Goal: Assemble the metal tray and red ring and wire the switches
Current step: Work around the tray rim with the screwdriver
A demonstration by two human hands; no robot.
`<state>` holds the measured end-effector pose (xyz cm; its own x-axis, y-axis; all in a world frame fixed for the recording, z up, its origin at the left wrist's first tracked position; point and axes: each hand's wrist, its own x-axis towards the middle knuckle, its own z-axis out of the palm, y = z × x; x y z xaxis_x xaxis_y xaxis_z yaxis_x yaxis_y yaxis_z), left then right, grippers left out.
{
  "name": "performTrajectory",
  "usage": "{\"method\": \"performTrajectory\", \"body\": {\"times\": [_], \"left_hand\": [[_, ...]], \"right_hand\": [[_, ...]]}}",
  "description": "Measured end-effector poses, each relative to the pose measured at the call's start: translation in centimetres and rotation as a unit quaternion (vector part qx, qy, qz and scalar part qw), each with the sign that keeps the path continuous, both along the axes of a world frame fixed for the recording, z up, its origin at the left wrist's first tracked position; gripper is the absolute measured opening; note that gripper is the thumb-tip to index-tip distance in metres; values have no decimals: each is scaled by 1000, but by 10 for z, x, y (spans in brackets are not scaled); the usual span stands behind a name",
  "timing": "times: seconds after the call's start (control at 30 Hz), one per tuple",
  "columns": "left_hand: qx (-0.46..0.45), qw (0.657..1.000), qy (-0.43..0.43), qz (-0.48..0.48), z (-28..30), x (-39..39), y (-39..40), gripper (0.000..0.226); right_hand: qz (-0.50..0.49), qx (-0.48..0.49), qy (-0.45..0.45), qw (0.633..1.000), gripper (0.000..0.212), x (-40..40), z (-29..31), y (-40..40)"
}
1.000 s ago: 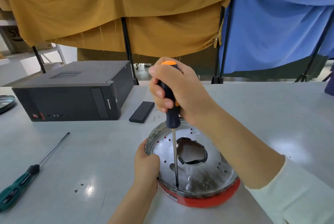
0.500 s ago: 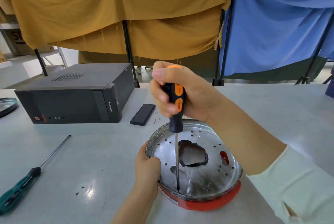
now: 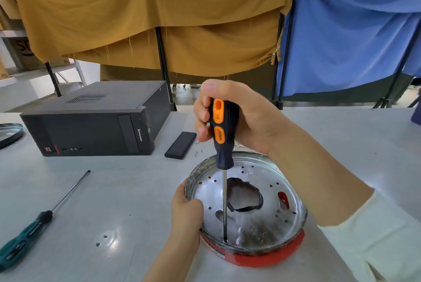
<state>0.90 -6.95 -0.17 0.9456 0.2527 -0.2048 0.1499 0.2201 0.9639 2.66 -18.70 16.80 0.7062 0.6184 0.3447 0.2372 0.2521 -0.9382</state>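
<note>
we see our right hand (image 3: 239,117) raised, fingers curled round the upright black-and-orange screwdriver handle (image 3: 222,131), forearm in a cream sleeve. our left hand (image 3: 186,211) grips the near-left rim of the round metal tray (image 3: 293,193).

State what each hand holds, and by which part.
The right hand grips the orange-and-black screwdriver by its handle. The left hand holds the metal tray by its left rim.
</note>
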Motion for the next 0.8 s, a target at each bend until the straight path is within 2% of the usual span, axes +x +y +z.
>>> {"method": "performTrajectory", "body": {"times": [0.07, 0.13, 0.17, 0.23, 0.3, 0.37, 0.43, 0.5, 0.57, 0.63, 0.7, 0.8], "left_hand": [[0, 1000, -1, 2, 0, -1, 0, 65], [-3, 1000, -4, 5, 1, -1, 0, 65], [-5, 1000, -5, 6, 1, -1, 0, 65], [-8, 1000, -4, 9, 0, -1, 0, 66], [-11, 1000, -2, 6, 0, -1, -1, 67], [-9, 1000, 0, 3, 1, -2, 0, 67], [-3, 1000, 0, 3, 1, -2, 0, 68], [4, 1000, 2, 2, 0, -1, -1, 69], [8, 1000, 2, 7, -1, -1, -1, 68], [7, 1000, -2, 12, -2, 0, 0, 68], [5, 1000, -5, 16, -3, -1, 1, 68], [-2, 1000, -6, 16, -3, -1, 1, 69]], "right_hand": [[60, 14, 17, 998, 22, 1, 2, 0], [57, 34, 38, 997, 23, 1, 0, 4], [23, 47, 42, 998, 25, 1, -2, 7], [-106, 79, 10, 991, 31, 0, -11, 14], [-252, 102, -56, 961, 34, -4, -18, 20], [-312, 102, -92, 940, 32, -6, -20, 21], [-247, 67, -87, 963, 32, -5, -15, 15], [-84, 7, -53, 995, 29, -1, -6, 7], [61, -32, -29, 997, 21, 2, 1, 2], [116, -28, -12, 993, 20, 2, 2, 4], [85, -12, 11, 996, 25, 2, -1, 8], [-114, 34, 3, 993, 34, 1, -12, 16]]}}
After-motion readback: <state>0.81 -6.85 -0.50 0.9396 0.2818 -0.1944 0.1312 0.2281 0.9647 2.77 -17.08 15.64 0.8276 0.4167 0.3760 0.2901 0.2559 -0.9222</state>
